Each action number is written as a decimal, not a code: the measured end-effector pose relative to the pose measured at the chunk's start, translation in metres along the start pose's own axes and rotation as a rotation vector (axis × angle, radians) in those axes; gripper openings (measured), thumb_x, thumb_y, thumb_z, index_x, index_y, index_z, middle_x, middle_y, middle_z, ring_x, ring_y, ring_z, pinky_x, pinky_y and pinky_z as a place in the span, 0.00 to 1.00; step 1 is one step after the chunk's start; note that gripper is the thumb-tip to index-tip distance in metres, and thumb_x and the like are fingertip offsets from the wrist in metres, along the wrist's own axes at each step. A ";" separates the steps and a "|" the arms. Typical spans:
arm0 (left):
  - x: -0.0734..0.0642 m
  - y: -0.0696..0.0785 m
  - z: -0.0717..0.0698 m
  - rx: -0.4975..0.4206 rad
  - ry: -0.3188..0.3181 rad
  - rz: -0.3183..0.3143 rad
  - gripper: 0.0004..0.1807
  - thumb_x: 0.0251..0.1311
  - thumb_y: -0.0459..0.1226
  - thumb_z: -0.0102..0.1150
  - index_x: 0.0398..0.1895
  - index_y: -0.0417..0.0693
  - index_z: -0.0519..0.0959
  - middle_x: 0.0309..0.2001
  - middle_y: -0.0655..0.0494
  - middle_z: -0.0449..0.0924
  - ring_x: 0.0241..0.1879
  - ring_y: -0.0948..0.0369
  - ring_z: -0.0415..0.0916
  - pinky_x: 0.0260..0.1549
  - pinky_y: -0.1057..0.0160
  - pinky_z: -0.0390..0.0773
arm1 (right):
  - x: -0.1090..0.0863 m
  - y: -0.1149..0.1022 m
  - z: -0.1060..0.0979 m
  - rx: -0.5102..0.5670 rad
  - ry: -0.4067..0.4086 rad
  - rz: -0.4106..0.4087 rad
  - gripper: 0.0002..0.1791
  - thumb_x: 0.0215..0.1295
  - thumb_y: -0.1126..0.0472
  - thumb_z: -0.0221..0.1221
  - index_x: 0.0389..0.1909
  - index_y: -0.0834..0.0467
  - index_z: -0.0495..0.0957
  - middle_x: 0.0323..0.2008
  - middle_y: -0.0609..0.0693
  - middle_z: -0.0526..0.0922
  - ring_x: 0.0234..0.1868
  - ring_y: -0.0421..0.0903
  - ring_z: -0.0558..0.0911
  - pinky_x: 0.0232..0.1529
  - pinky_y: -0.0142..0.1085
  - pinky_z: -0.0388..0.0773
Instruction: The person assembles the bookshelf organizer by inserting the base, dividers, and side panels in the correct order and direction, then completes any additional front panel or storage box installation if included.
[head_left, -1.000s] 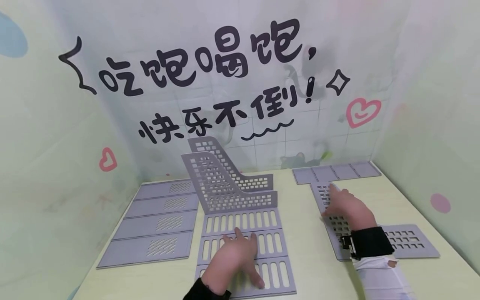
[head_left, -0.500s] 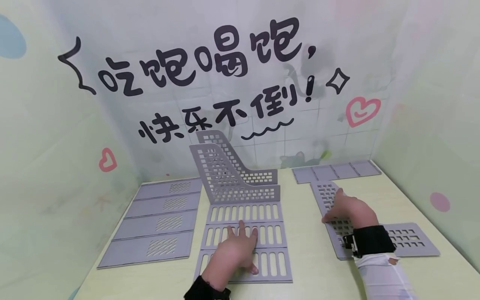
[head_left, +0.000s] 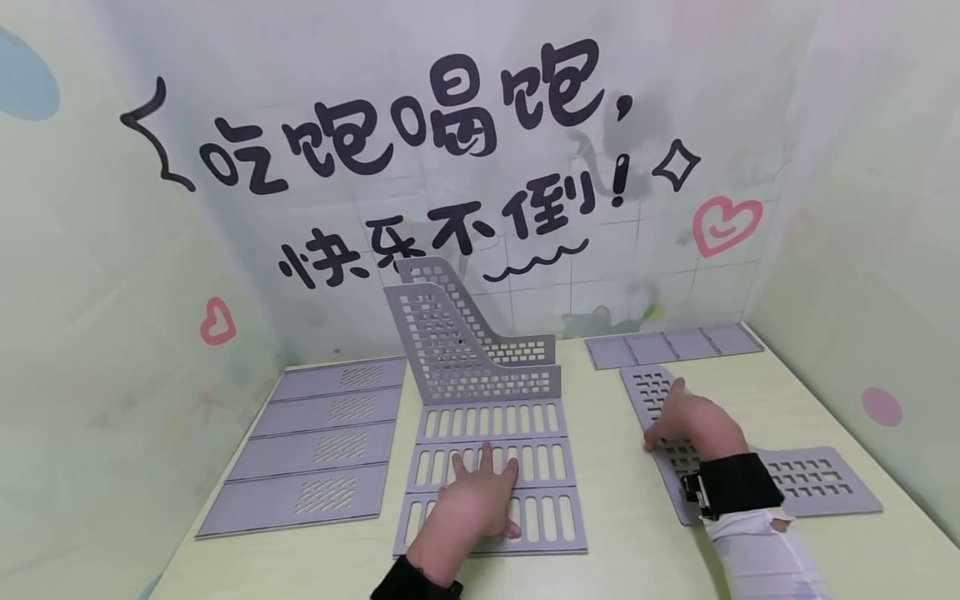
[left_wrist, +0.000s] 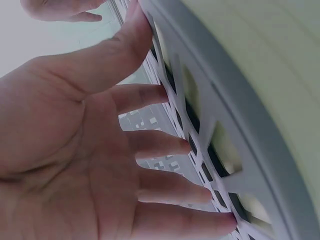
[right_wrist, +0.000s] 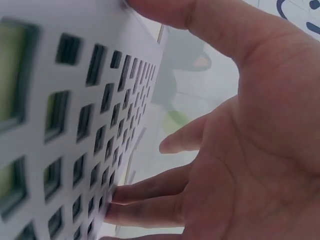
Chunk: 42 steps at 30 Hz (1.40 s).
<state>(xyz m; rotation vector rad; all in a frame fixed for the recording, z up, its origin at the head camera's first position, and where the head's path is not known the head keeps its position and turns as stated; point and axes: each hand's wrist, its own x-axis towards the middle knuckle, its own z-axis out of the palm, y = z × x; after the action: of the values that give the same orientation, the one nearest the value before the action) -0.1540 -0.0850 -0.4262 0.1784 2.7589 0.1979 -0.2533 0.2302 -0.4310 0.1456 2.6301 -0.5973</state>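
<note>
My left hand (head_left: 472, 504) rests with spread fingers on a flat grey slotted panel (head_left: 572, 525). In the left wrist view the fingertips (left_wrist: 220, 222) touch the slotted surface and the thumb is by its edge. Adjoining the panel's far side, two L-shaped perforated grey panels stand upright, a front one (head_left: 450, 346) and a rear one (head_left: 525, 350). To the right, my right hand (head_left: 697, 421) touches a flat L-shaped perforated panel (head_left: 806, 483). The right wrist view shows its thumb at one edge and extended fingers (right_wrist: 150, 210) against the panel; it partly covers the holes.
At left lies a wide grey sheet (head_left: 277, 492) scored into several sections with slanted slots; it is close to the upright panels. A narrow scored strip (head_left: 686, 346) lies at the back right. Printed fabric walls (head_left: 480, 192) surround the pale tabletop (head_left: 615, 554).
The slotted panel and both upright panels have shifted away from me and slightly right, and my left hand has moved forward with them. My right hand has stayed almost in place.
</note>
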 end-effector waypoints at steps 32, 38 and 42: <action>0.001 -0.001 -0.003 0.030 -0.011 0.020 0.52 0.45 0.51 0.82 0.78 0.56 0.72 0.83 0.34 0.57 0.75 0.19 0.57 0.57 0.21 0.76 | -0.023 -0.099 0.043 0.115 0.886 -0.265 0.83 0.50 0.30 0.76 0.86 0.58 0.25 0.75 0.82 0.48 0.74 0.80 0.59 0.66 0.73 0.71; 0.003 -0.002 -0.002 0.043 -0.009 0.029 0.52 0.45 0.51 0.82 0.78 0.55 0.73 0.83 0.34 0.58 0.75 0.19 0.58 0.59 0.21 0.75 | -0.023 -0.101 0.049 0.120 0.905 -0.261 0.83 0.51 0.33 0.77 0.86 0.56 0.22 0.75 0.82 0.47 0.73 0.80 0.59 0.66 0.72 0.73; 0.003 -0.002 -0.002 0.049 -0.007 0.025 0.52 0.45 0.52 0.82 0.78 0.56 0.72 0.83 0.34 0.57 0.75 0.19 0.58 0.59 0.22 0.76 | -0.025 -0.103 0.048 0.101 0.868 -0.251 0.82 0.55 0.32 0.75 0.85 0.57 0.20 0.75 0.82 0.45 0.74 0.80 0.58 0.67 0.72 0.72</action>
<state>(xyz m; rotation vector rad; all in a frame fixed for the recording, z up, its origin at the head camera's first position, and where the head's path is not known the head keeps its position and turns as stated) -0.1572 -0.0865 -0.4260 0.2267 2.7574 0.1362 -0.2316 0.1164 -0.4192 0.1233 3.4886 -0.9073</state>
